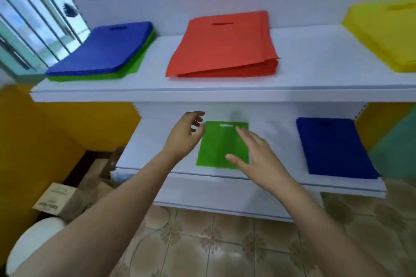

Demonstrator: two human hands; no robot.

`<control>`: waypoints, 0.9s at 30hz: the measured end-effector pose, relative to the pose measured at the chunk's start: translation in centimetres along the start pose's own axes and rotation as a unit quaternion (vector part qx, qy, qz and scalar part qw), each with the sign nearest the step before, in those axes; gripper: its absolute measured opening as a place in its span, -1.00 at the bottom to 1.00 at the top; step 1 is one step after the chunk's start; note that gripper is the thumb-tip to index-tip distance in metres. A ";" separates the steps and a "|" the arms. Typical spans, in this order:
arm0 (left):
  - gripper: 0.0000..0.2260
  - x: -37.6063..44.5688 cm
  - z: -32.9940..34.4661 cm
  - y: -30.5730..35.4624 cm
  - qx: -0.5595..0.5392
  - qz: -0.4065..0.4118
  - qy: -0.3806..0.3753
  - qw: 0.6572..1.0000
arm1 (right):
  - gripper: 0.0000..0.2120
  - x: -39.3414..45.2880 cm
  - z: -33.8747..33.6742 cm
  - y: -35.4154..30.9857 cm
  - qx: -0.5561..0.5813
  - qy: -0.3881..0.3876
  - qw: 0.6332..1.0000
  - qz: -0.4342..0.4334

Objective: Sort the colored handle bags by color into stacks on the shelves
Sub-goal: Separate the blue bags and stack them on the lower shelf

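In the head view a single green bag lies flat on the lower shelf, the left hand loosely curled and empty beside it, the right hand spread open over its corner. Best to square its edges now, since later green bags from under the mixed blue pile above will stack on it.

No readable text anywhere — the cardboard box at lower left carries dark printed lines on its side and a faint mark on its top flap, but all of it is too blurred to make out. Bags and shelves show no lettering.
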State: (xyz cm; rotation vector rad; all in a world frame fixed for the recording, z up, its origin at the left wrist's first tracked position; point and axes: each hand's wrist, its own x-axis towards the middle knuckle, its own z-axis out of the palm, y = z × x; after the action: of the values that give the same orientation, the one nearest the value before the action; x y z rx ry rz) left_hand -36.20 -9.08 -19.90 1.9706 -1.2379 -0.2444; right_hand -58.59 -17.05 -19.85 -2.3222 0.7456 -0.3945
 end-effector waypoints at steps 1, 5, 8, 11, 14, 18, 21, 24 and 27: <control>-0.75 -1.0 -2.8 -0.5 0.011 0.016 0.025 0.999 | -0.23 0.7 1.1 -2.3 0.003 -0.001 1.000 -0.012; -0.82 -3.0 -12.7 -1.9 0.060 0.059 0.111 0.990 | -0.27 3.6 5.0 -10.9 0.001 0.017 0.998 -0.057; -0.83 -2.0 -18.7 -2.7 0.086 0.079 0.175 0.978 | -0.29 5.9 7.3 -15.6 0.012 0.042 0.996 -0.072; -0.81 0.4 -23.8 -3.8 0.085 0.094 0.215 0.968 | -0.30 8.3 8.8 -18.7 0.035 0.055 0.995 -0.081; -0.81 4.2 -28.2 -5.5 0.088 0.098 0.224 0.966 | -0.33 11.8 9.2 -21.1 0.039 0.071 0.992 -0.101; -0.77 10.6 -32.5 -9.1 0.121 0.086 0.196 0.969 | -0.39 18.0 9.1 -23.5 0.064 0.112 0.983 -0.128; -0.73 15.7 -35.2 -12.5 0.160 0.064 0.185 0.967 | -0.41 23.7 9.0 -24.6 0.068 0.142 0.979 -0.133; -0.67 20.2 -37.2 -14.9 0.192 0.030 0.153 0.969 | -0.36 29.3 8.6 -26.2 0.050 0.116 0.988 -0.092; -0.59 24.8 -38.6 -17.3 0.262 0.003 0.094 0.961 | -0.24 34.4 8.4 -27.9 -0.060 0.034 0.996 -0.047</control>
State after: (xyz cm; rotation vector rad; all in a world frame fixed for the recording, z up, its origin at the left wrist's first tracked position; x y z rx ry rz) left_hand 8.61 -6.07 -0.14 2.3656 -1.2708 0.3027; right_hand -16.20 -16.36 -4.58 -2.4747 0.7107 -0.4852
